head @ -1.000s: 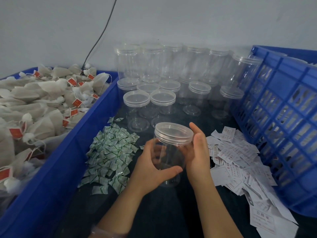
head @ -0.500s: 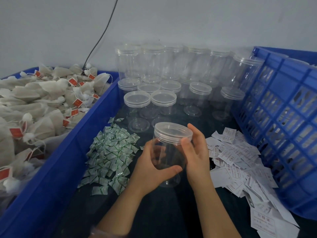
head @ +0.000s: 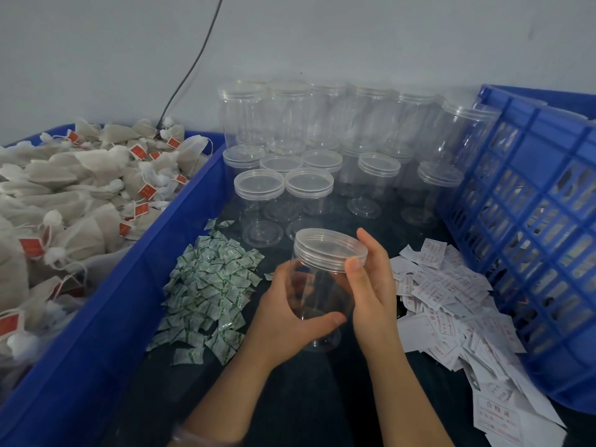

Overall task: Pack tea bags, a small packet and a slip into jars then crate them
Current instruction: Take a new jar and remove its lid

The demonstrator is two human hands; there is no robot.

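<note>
Dark worktop (head: 290, 401) carries all stock within reach of the empty held jar (head: 321, 285). Left hand (head: 283, 324) wraps the jar body to brace it; right hand (head: 371, 295) pinches the lid (head: 329, 248) rim, apparently for unscrewing. Tea bags (head: 80, 188) lie well left of the jar, small packets (head: 209, 285) just left, slips (head: 451, 291) just right, crate (head: 532, 221) farther right.

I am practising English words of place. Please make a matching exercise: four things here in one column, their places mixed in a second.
1 tea bags
2 small packets
3 paper slips
4 nearest jar

A between left hand and right hand
B in the blue bin, far left
C heaped left of the hands
D spread beside the blue crate, right

Pairs: 1-B, 2-C, 3-D, 4-A
</note>
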